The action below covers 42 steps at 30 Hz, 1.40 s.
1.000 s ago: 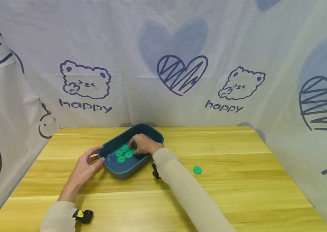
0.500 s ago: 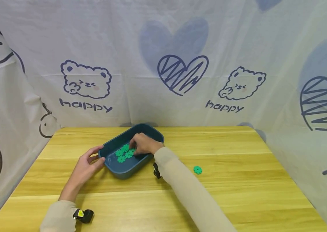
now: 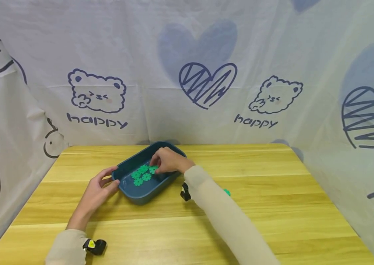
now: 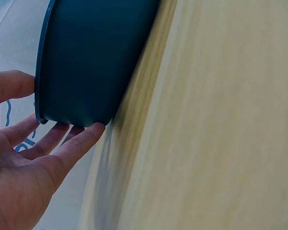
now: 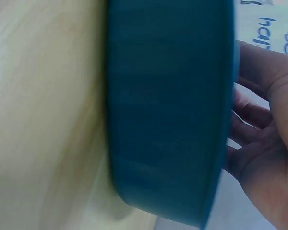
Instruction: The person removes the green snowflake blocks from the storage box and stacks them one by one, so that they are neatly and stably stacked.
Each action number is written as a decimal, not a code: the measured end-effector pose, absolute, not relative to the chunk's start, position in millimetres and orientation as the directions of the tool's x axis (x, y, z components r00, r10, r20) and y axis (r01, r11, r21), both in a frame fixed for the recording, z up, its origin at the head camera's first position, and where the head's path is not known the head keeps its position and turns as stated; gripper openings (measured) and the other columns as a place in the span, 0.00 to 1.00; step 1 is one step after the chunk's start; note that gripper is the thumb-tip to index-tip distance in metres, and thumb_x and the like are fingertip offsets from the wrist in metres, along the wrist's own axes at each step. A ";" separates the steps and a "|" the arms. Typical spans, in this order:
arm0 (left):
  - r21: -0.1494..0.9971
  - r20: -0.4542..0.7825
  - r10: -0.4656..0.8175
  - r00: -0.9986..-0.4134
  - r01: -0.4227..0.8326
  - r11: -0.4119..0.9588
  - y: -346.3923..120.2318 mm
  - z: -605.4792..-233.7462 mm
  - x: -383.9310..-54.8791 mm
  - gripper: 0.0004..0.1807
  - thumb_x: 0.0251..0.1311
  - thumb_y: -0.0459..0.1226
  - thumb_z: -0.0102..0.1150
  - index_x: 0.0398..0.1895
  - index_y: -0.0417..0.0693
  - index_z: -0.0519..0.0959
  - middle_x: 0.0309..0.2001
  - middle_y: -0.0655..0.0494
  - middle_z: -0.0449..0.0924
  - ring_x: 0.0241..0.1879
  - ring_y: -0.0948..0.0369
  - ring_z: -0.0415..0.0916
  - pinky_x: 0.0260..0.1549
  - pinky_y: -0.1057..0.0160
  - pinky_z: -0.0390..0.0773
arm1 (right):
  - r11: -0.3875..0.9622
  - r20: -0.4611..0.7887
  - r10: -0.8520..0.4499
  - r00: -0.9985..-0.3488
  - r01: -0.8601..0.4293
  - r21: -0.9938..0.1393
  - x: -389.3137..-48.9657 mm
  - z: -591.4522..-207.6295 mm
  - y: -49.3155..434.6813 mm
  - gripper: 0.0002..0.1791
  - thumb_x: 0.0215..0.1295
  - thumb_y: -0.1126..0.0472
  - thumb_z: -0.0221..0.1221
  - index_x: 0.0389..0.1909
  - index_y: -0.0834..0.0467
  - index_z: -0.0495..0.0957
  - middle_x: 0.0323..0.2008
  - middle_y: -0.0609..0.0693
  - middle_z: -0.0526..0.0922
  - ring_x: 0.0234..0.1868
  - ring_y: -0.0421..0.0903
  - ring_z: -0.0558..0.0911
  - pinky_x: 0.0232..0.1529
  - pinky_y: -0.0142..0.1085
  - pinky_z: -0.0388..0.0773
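Observation:
A dark blue oblong plastic bin (image 3: 150, 195) stands at an angle on the table. Several flat green notched plastic discs (image 3: 138, 182) lie on its floor. My left hand (image 3: 98, 187) holds the bin's near left end; the left wrist view has its thumb at the rim and its fingers against the outer wall (image 4: 91, 62). Inside the bin, my right hand (image 3: 169, 161) pinches one green notched disc (image 3: 153, 170), partly covered by the fingers. In the right wrist view the bin wall (image 5: 168, 110) hides the right fingertips (image 3: 152, 164).
One more green disc (image 3: 227, 192) lies on the wooden table (image 3: 289, 206) to the right, half hidden by the right sleeve (image 3: 230, 217). A printed white cloth (image 3: 160, 110) hangs behind the table and along both sides.
My right hand has shifted slightly up and right within the bin, taking a green disc along from the cluster. The right forearm now partly covers the lone disc. My left hand stays put.

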<state>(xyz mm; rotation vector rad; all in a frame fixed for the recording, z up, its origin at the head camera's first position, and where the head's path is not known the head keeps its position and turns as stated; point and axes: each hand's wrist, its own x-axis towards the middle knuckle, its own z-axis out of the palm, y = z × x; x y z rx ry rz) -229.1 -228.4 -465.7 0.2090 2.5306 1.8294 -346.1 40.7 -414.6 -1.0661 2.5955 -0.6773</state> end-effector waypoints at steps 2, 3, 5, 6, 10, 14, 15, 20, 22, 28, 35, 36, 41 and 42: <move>0.945 0.067 0.113 -0.991 0.099 0.313 -228.3 -465.1 -228.9 0.32 0.75 0.35 0.55 0.78 0.39 0.60 0.75 0.35 0.60 0.70 0.40 0.66 0.47 0.77 0.81 | 0.620 -0.049 -0.713 -0.700 -0.596 -0.511 -345.1 -410.6 43.4 0.16 0.63 0.65 0.70 0.52 0.59 0.87 0.49 0.53 0.89 0.44 0.42 0.85 0.45 0.28 0.83; 0.944 0.067 0.111 -0.992 0.099 0.315 -228.2 -464.8 -228.8 0.32 0.75 0.35 0.55 0.78 0.39 0.60 0.75 0.35 0.60 0.70 0.40 0.66 0.47 0.77 0.81 | 0.617 -0.044 -0.714 -0.699 -0.599 -0.510 -344.1 -408.3 44.8 0.16 0.63 0.65 0.70 0.52 0.59 0.87 0.48 0.53 0.89 0.44 0.43 0.85 0.45 0.28 0.83; 0.944 0.066 0.110 -0.992 0.098 0.316 -228.0 -464.3 -228.8 0.32 0.75 0.34 0.55 0.78 0.39 0.60 0.75 0.35 0.60 0.70 0.40 0.66 0.47 0.77 0.81 | 0.610 -0.035 -0.717 -0.696 -0.602 -0.515 -342.4 -403.7 47.4 0.16 0.62 0.64 0.71 0.52 0.60 0.87 0.48 0.53 0.89 0.45 0.44 0.85 0.46 0.28 0.83; 0.944 0.066 0.109 -0.992 0.098 0.316 -227.8 -464.1 -228.8 0.32 0.75 0.34 0.55 0.78 0.39 0.60 0.75 0.35 0.60 0.70 0.40 0.66 0.47 0.77 0.81 | 0.606 -0.031 -0.719 -0.694 -0.605 -0.517 -341.5 -401.8 48.6 0.16 0.62 0.64 0.71 0.51 0.60 0.87 0.48 0.53 0.89 0.45 0.45 0.86 0.46 0.28 0.83; 0.945 0.062 0.110 -0.992 0.094 0.313 -227.4 -463.8 -228.8 0.32 0.75 0.34 0.55 0.78 0.39 0.60 0.75 0.35 0.60 0.70 0.40 0.66 0.47 0.76 0.82 | 0.593 -0.020 -0.725 -0.688 -0.609 -0.527 -337.7 -395.0 54.3 0.17 0.62 0.64 0.71 0.51 0.60 0.87 0.49 0.53 0.89 0.48 0.49 0.86 0.48 0.30 0.84; 0.947 0.060 0.110 -0.992 0.092 0.309 -227.4 -464.2 -228.6 0.32 0.75 0.34 0.55 0.78 0.39 0.60 0.74 0.35 0.60 0.71 0.39 0.67 0.47 0.75 0.82 | 0.587 -0.016 -0.725 -0.689 -0.605 -0.537 -334.9 -391.5 62.8 0.17 0.62 0.63 0.72 0.52 0.61 0.87 0.51 0.55 0.88 0.48 0.50 0.86 0.48 0.30 0.83; 0.948 0.060 0.111 -0.992 0.091 0.306 -227.4 -464.3 -228.5 0.32 0.75 0.34 0.55 0.78 0.39 0.60 0.74 0.35 0.60 0.71 0.39 0.67 0.47 0.75 0.83 | 0.584 -0.013 -0.726 -0.688 -0.607 -0.538 -334.3 -390.8 65.4 0.17 0.61 0.63 0.72 0.52 0.62 0.87 0.51 0.56 0.88 0.48 0.50 0.86 0.48 0.31 0.83; 0.948 0.055 0.111 -0.992 0.086 0.306 -228.0 -465.4 -228.7 0.32 0.75 0.35 0.55 0.79 0.40 0.60 0.75 0.35 0.59 0.71 0.39 0.66 0.47 0.75 0.82 | 0.561 0.018 -0.733 -0.680 -0.620 -0.549 -330.4 -386.5 79.6 0.16 0.61 0.64 0.72 0.50 0.62 0.87 0.50 0.57 0.89 0.47 0.52 0.86 0.46 0.30 0.83; 0.948 0.053 0.110 -0.992 0.085 0.308 -228.4 -465.6 -228.9 0.33 0.75 0.35 0.55 0.79 0.40 0.59 0.76 0.35 0.59 0.71 0.39 0.66 0.47 0.76 0.82 | 0.559 0.029 -0.730 -0.683 -0.620 -0.551 -328.7 -384.7 85.2 0.16 0.60 0.63 0.72 0.49 0.61 0.88 0.49 0.55 0.89 0.46 0.51 0.86 0.46 0.29 0.83; 0.947 0.056 0.109 -0.992 0.088 0.310 -228.7 -466.4 -230.1 0.33 0.75 0.35 0.55 0.79 0.40 0.59 0.76 0.36 0.59 0.71 0.40 0.66 0.47 0.77 0.81 | 0.556 0.063 -0.712 -0.700 -0.616 -0.557 -324.2 -383.6 103.7 0.15 0.59 0.63 0.73 0.48 0.58 0.89 0.47 0.52 0.90 0.44 0.47 0.86 0.45 0.28 0.83; 0.948 0.068 0.110 -0.992 0.099 0.302 -229.0 -466.3 -229.8 0.32 0.74 0.34 0.56 0.78 0.39 0.60 0.75 0.35 0.60 0.71 0.39 0.66 0.46 0.78 0.81 | 0.562 0.063 -0.702 -0.710 -0.606 -0.564 -318.2 -387.9 123.8 0.14 0.58 0.65 0.72 0.46 0.59 0.89 0.45 0.53 0.90 0.43 0.48 0.86 0.45 0.30 0.84; 0.948 0.068 0.110 -0.992 0.099 0.302 -229.2 -466.2 -229.6 0.32 0.74 0.34 0.56 0.78 0.39 0.60 0.75 0.35 0.60 0.71 0.39 0.66 0.46 0.78 0.81 | 0.563 0.064 -0.702 -0.709 -0.609 -0.559 -316.9 -387.8 125.9 0.14 0.57 0.66 0.72 0.46 0.60 0.89 0.45 0.53 0.90 0.43 0.48 0.86 0.44 0.30 0.84; 0.949 0.066 0.108 -0.992 0.096 0.301 -228.6 -465.9 -229.3 0.32 0.74 0.34 0.55 0.78 0.39 0.60 0.75 0.34 0.60 0.71 0.38 0.66 0.46 0.78 0.81 | 0.572 0.056 -0.709 -0.703 -0.620 -0.536 -310.2 -385.6 134.9 0.14 0.57 0.68 0.72 0.46 0.62 0.89 0.45 0.54 0.89 0.43 0.49 0.86 0.43 0.30 0.84; 0.949 0.066 0.108 -0.992 0.096 0.300 -228.4 -465.9 -229.3 0.32 0.74 0.34 0.55 0.78 0.39 0.60 0.75 0.34 0.60 0.71 0.38 0.66 0.46 0.78 0.81 | 0.573 0.058 -0.710 -0.702 -0.624 -0.532 -309.0 -385.0 136.6 0.14 0.57 0.68 0.72 0.46 0.61 0.89 0.45 0.54 0.89 0.43 0.49 0.86 0.43 0.30 0.84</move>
